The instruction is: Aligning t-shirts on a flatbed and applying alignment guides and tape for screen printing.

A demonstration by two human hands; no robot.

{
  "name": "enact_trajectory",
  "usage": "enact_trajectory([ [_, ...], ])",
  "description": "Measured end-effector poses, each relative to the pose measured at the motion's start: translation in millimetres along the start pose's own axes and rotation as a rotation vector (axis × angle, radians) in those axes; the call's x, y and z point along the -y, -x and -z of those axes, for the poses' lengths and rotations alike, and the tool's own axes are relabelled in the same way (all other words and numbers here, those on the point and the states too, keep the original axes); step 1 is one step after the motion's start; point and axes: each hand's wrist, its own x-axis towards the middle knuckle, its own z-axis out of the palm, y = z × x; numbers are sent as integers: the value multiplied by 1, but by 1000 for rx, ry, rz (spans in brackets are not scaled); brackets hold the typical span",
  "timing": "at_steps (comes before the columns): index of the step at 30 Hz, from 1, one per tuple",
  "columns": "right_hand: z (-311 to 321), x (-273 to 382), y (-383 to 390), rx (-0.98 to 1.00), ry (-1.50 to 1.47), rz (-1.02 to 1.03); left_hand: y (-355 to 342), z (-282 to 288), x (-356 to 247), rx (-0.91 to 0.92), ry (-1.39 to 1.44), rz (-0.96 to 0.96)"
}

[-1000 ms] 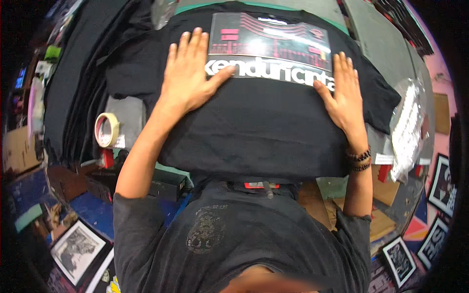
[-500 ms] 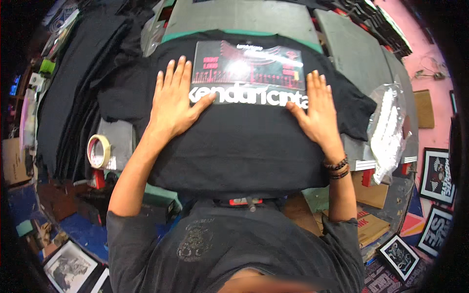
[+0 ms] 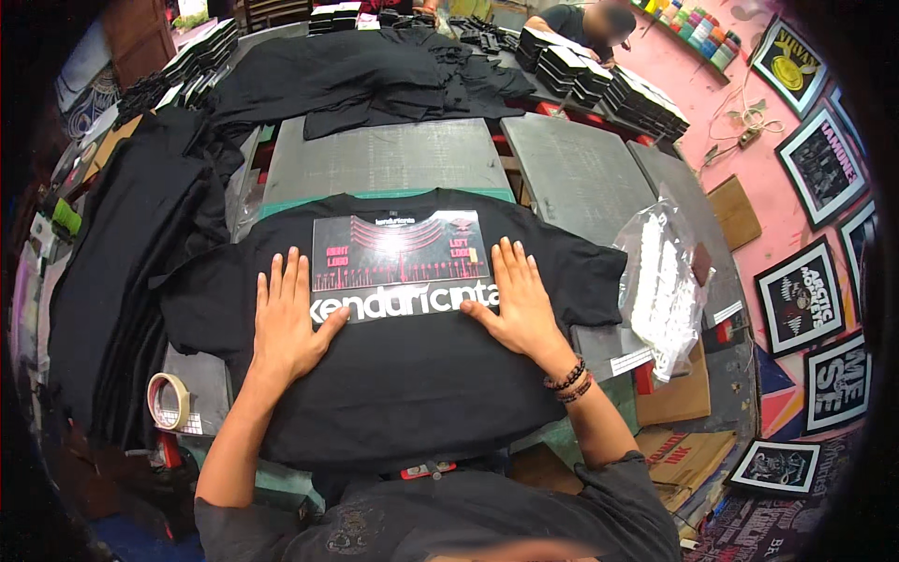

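Observation:
A black T-shirt [image 3: 403, 393] lies spread out on a grey board, its collar at the far side. On its chest is a clear plastic guide sheet [image 3: 398, 267] with pink and white markings, glare on its upper part. White printed lettering [image 3: 403, 304] runs across the chest at the sheet's lower edge. My left hand [image 3: 290, 323] rests flat at the lettering's left end, fingers pointing away and thumb turned inward. Mirroring it on the right side, my right hand [image 3: 520, 304] lies flat beside the sheet. Both hands are open and hold nothing.
At the left hang piled black garments [image 3: 131, 272]; a masking tape roll [image 3: 169, 401] stands nearby. A crumpled plastic bag [image 3: 660, 290] lies right of the shirt. More black shirts [image 3: 375, 80] cover the far boards. Beyond them a co-worker [image 3: 571, 28] leans near stacked black-and-white items [image 3: 581, 70].
The view has tilted up, so the shirt sits lower in it and the far boards and a co-worker show. Both hands keep their flat places on the shirt.

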Motion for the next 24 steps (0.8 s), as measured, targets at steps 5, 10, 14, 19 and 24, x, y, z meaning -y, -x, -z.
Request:
enact_trajectory([
  [5,1,0,0,11,3,-9,0,0,0,6,12,5],
  [10,2,1,0,15,1,-5,0,-2,2,-22,16,-7],
  [14,2,1,-1,33,4,-15,0,-3,2,-31,22,-8],
  [19,1,1,1,24,-11,-17,-1,-4,3,-33,7,-8],
  [24,1,0,1,33,-18,-24,-1,-4,2,-19,-8,-1],
])
